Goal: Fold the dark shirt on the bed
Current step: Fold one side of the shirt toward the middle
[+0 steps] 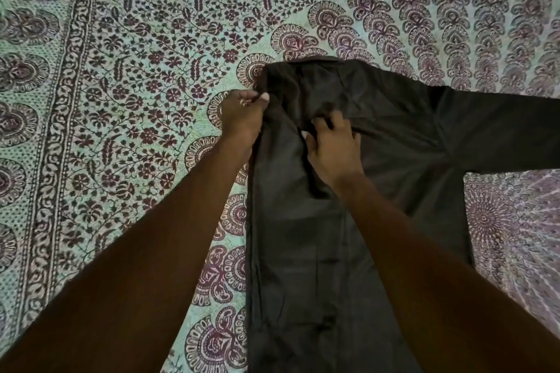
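A person is leaning over a bed, both bare forearms reaching down toward a dark shirt (348, 221) that is lying flat on the patterned bedspread (136, 70), right of the middle of the view. The shirt's body is running lengthwise from the near edge up toward the collar end, its left side already turned in along a straight fold, while one sleeve (500, 133) is stretching out to the right across the print. The left hand (242, 118) is sitting at the upper left corner of the garment near the shoulder, its grip pinching the folded cloth edge between thumb and fingers; a ring is showing on one finger. The right hand (331, 145) is resting on the chest of the shirt just beside it, fingers curled and bunching a small ridge of fabric, its grip pressing together on the cloth.
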A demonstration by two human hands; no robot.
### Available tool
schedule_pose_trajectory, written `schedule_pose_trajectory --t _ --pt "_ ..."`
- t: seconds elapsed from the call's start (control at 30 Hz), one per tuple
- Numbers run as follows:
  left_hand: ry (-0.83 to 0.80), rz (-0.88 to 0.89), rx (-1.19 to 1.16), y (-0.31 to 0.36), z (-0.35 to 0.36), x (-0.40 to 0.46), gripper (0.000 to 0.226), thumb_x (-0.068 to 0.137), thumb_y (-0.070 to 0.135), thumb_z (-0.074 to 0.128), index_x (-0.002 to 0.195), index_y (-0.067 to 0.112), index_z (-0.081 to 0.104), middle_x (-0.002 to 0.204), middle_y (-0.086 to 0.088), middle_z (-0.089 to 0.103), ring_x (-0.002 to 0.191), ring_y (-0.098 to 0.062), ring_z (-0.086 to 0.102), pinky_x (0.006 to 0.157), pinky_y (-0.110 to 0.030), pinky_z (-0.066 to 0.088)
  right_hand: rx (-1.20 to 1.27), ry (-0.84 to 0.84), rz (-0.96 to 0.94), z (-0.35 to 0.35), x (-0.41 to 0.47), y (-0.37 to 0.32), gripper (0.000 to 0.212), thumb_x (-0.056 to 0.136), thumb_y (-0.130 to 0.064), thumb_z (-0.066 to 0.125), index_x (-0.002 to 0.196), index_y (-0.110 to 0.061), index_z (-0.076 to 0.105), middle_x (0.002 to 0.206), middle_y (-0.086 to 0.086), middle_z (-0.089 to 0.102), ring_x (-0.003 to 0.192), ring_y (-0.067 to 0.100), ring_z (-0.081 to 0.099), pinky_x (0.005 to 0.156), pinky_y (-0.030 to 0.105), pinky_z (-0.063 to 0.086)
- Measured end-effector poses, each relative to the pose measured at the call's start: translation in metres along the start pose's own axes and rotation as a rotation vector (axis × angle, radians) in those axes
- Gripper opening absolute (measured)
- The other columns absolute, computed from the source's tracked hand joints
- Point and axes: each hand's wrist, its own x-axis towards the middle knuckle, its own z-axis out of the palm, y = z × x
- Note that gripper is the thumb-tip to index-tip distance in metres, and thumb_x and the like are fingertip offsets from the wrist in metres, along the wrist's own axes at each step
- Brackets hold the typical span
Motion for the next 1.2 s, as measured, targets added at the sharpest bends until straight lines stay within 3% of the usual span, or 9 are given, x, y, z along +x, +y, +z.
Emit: schedule_pose_trajectory --t 0.17,0.37,0.5,0.63,0.73,0.87,0.93,1.07,1.2 --pt "-0.063 0.032 0.093 -0.007 -0.002 -0.007 0.034 0.086 0.013 0.073 0.104 0.025 0.046 0.098 -0.007 0.069 0.089 -0.024 0.07 0.086 -0.049 0.059 0.339 0.044 0.095 -0.006 -0.014 -0.005 0.035 0.101 -0.045 0.046 0.123 -0.022 0.061 0.127 0.007 0.048 0.122 0.031 0.047 0.1 0.056 0.037" --pt "0.053 0.183 0.388 0.005 -0.004 -0.021 0.055 0.091 0.017 0.068 0.135 0.01 0.035 0.119 -0.018 0.056 0.111 -0.031 0.058 0.095 -0.04 0.051 0.256 -0.166 0.083 -0.006 -0.019 -0.006 0.039 0.088 -0.05 0.067 0.117 -0.026 0.059 0.128 -0.002 0.056 0.12 0.023 0.052 0.1 0.051 0.035" --pt "0.053 0.254 0.39 -0.002 -0.008 -0.023 0.025 0.085 0.001 0.059 0.096 0.02 0.047 0.092 -0.001 0.056 0.094 -0.031 0.061 0.083 -0.046 0.056 0.295 -0.153 0.146 -0.01 -0.016 -0.01 0.014 0.091 -0.028 0.068 0.101 -0.021 0.061 0.117 0.001 0.062 0.115 0.025 0.054 0.097 0.048 0.033" --pt "-0.034 0.264 0.389 -0.02 -0.008 -0.001 0.04 0.071 0.003 0.043 0.058 0.033 0.066 0.078 -0.002 0.073 0.082 -0.031 0.071 0.08 -0.051 0.06 0.302 -0.015 0.199 -0.015 -0.025 -0.012 0.016 0.092 -0.027 0.064 0.101 -0.015 0.058 0.111 0.008 0.063 0.105 0.032 0.06 0.086 0.041 0.046" --pt "-0.11 0.224 0.414 -0.014 -0.004 -0.007 0.023 0.078 0.007 0.064 0.079 0.03 0.069 0.1 -0.006 0.075 0.098 -0.026 0.07 0.091 -0.037 0.056 0.316 -0.057 0.264 -0.019 -0.03 -0.017 0.03 0.094 -0.041 0.063 0.106 -0.014 0.057 0.111 0.012 0.063 0.105 0.036 0.061 0.083 0.04 0.048" --pt "-0.151 0.278 0.454 -0.022 -0.009 -0.031 0.037 0.071 0.023 0.082 0.1 0.023 0.06 0.094 0.005 0.067 0.083 -0.012 0.062 0.07 -0.018 0.045 0.327 -0.098 0.399 -0.031 -0.037 -0.013 0.052 0.097 -0.057 0.048 0.122 -0.012 0.058 0.126 0.017 0.059 0.115 0.04 0.056 0.092 0.045 0.046" --pt "-0.183 0.299 0.477 -0.033 -0.016 -0.047 0.037 0.073 0.015 0.08 0.1 0.021 0.056 0.085 0.009 0.061 0.075 -0.007 0.059 0.062 -0.008 0.038 0.34 -0.168 0.483 -0.034 -0.048 -0.003 0.054 0.092 -0.056 0.057 0.123 -0.011 0.057 0.128 0.018 0.057 0.117 0.039 0.056 0.097 0.046 0.046" --pt "-0.183 0.336 0.437 -0.053 -0.027 -0.065 0.041 0.077 -0.007 0.065 0.106 0.019 0.052 0.082 0.009 0.057 0.071 -0.006 0.057 0.064 -0.021 0.045 0.409 -0.265 0.463 -0.032 -0.07 0.022 0.045 0.073 -0.034 0.087 0.102 -0.012 0.061 0.111 0.013 0.064 0.108 0.031 0.062 0.09 0.033 0.051" --pt "-0.179 0.468 0.504 -0.054 -0.031 -0.068 0.048 0.074 -0.018 0.051 0.107 0.017 0.05 0.086 0.01 0.052 0.068 -0.005 0.049 0.058 -0.008 0.035 0.494 -0.243 0.479 -0.025 -0.067 0.033 0.038 0.071 -0.021 0.089 0.096 -0.008 0.063 0.099 0.007 0.064 0.101 0.023 0.063 0.078 0.023 0.044"
